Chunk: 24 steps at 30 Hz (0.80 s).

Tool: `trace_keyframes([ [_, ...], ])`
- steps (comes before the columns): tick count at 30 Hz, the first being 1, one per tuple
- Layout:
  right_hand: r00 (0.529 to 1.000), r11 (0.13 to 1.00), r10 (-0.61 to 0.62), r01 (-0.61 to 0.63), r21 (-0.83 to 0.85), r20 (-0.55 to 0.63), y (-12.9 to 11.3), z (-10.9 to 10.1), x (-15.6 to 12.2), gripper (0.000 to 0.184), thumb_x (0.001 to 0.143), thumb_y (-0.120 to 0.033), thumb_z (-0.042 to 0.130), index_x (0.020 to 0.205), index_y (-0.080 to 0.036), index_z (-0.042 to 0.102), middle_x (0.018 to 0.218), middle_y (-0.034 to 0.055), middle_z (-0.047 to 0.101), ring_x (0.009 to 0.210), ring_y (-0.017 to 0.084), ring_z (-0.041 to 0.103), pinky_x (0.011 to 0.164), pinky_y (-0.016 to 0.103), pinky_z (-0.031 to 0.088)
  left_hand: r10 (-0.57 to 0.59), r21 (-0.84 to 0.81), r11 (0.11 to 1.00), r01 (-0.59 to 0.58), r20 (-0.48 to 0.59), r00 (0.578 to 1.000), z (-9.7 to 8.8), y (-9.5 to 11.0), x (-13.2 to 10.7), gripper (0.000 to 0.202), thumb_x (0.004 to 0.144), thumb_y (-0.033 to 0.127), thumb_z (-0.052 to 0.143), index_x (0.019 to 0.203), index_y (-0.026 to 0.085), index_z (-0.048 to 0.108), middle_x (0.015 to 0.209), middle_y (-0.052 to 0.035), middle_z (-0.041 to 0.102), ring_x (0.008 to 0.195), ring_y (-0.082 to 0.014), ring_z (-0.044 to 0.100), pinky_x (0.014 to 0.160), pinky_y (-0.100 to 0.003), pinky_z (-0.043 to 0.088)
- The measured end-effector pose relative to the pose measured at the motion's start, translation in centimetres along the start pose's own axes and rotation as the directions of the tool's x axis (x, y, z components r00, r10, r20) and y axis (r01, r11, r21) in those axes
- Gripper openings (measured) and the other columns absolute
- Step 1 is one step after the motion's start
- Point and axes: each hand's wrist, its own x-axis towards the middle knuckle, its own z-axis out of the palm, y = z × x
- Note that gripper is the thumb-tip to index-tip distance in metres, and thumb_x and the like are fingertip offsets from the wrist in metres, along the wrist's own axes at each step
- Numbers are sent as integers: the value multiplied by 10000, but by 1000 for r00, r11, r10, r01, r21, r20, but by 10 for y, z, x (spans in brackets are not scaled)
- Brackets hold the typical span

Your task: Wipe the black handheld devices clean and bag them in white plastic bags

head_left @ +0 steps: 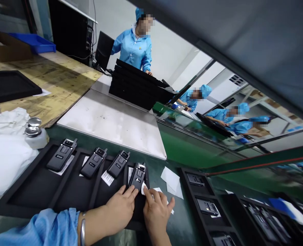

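A black handset (136,176) with a stub antenna and a pale logo lies in the right end of a black foam tray (31,191). My left hand (120,206) rests its outstretched fingertips on the handset's lower end. Against its lower right edge, my right hand (156,212) presses a small white wipe (143,188) under its fingers. Three similar handsets lie to the left in the same tray: one at the far left (61,155), another (94,162) beside it, and a third (118,164) nearer my hands. Printed white label slips (107,178) lie partly under them.
White paper sheets (172,182) lie right of the tray. Another black tray (189,196) holds more devices. A pump bottle (36,136) and white cloths (10,123) stand at left. Stacked black trays (133,87) rest beyond a white board (115,119). Co-workers in blue work farther back.
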Motion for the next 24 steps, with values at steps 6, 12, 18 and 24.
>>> trace_keyframes([
  [6,989,995,-48,60,81,-141,-23,-18,13,320,922,-148,441,1073,-247,706,898,46,679,878,238,510,1052,621,190,-96,-77,992,96,-2,995,-35,-8,-14,433,968,378,474,1253,87,619,1412,-153,530,1302,-305,493,1044,-460,420],
  [12,983,945,-167,181,272,-74,-83,1,59,320,936,-154,463,1104,-290,698,954,18,688,936,231,508,1089,632,94,-409,20,912,409,7,913,-56,-40,-50,547,954,375,515,1407,70,474,1527,-153,356,1408,-326,348,1114,-501,358],
  [18,980,964,-201,197,178,4,-94,17,71,345,900,-113,488,1106,-293,698,959,20,694,929,242,514,1073,659,61,-450,-5,892,452,88,889,-39,-46,-63,629,896,447,609,1394,79,497,1526,-149,347,1393,-320,376,1120,-497,365],
  [24,980,963,-197,196,186,-12,-102,16,69,333,896,-132,486,1096,-288,702,935,21,700,922,244,519,1079,640,86,-454,22,891,454,50,890,-28,-43,-61,525,955,392,511,1371,72,523,1508,-169,374,1385,-320,389,1093,-521,377],
])
